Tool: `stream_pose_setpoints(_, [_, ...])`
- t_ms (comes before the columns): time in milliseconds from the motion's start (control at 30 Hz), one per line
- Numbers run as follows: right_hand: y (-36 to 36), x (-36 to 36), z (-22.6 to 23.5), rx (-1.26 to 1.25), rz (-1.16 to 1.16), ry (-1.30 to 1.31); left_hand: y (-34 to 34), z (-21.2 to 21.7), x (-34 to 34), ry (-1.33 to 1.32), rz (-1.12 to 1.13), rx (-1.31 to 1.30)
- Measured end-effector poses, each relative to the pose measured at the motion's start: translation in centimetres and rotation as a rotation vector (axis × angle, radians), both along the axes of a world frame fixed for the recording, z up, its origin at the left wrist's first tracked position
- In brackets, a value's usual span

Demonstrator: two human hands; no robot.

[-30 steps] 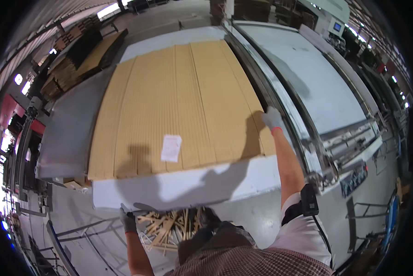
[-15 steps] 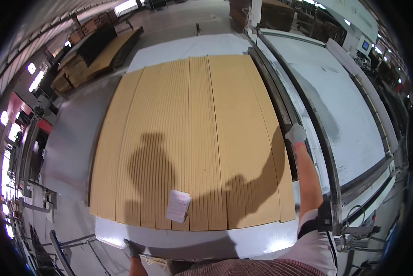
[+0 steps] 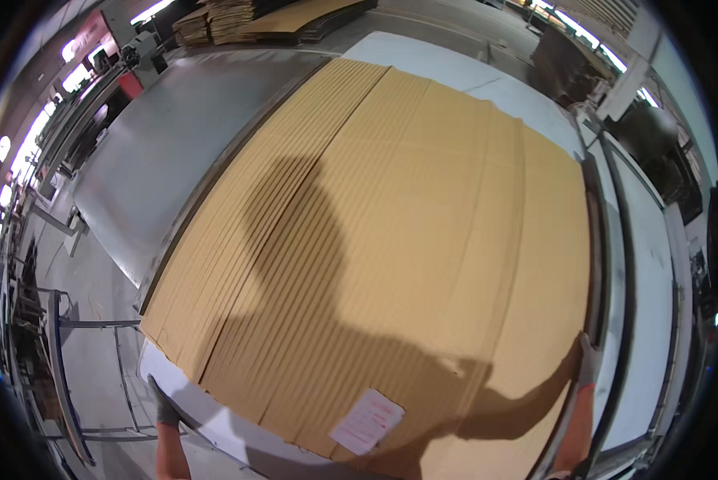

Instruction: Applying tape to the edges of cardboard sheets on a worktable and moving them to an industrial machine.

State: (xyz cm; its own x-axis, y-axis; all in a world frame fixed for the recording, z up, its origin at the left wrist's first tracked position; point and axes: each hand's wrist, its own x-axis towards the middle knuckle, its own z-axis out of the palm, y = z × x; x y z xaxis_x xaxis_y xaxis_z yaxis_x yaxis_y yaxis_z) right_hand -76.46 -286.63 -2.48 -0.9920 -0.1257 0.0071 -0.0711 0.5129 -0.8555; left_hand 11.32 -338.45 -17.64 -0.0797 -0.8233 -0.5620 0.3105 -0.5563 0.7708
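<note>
Overlapping sheets of tan corrugated cardboard (image 3: 431, 224) spread over a white table (image 3: 184, 392), with many close parallel edges toward the left and a broad smooth sheet on the right. My left hand (image 3: 164, 406), in a grey glove, lies against the table's front-left edge with its fingers stretched out, holding nothing. At the cardboard's right edge is my right hand (image 3: 588, 362), in a pale glove, its fingers extended along the border beside a dark rail (image 3: 603, 256). A printed paper slip (image 3: 367, 422) rests on the cardboard near the front. My shadow falls across the sheets.
A grey metal table (image 3: 191, 136) adjoins on the left. Beyond the dark rail runs another white surface (image 3: 645, 288). Stacked cardboard (image 3: 295, 22) stands at the far left, with another stack (image 3: 575, 64) at the far right. A metal frame (image 3: 64, 376) stands at the lower left.
The view has turned, so the table appears tilted. My right hand has come off the dark rail, closer in, to the cardboard's edge. The overlapping edges now show bunched toward the left.
</note>
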Motion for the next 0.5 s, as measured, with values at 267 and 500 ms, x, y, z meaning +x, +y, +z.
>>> stream_pose_setpoints(267, [-15.6,-2.1,-0.1,0.175,0.138,-0.069,2.2,3.1,-0.4,-0.074,0.099,0.015])
stream_pose_setpoints(500, [-38.7,5.4,0.7,-0.001,0.558,-0.164,2.9,3.9,-1.8,-0.034,0.210,0.139])
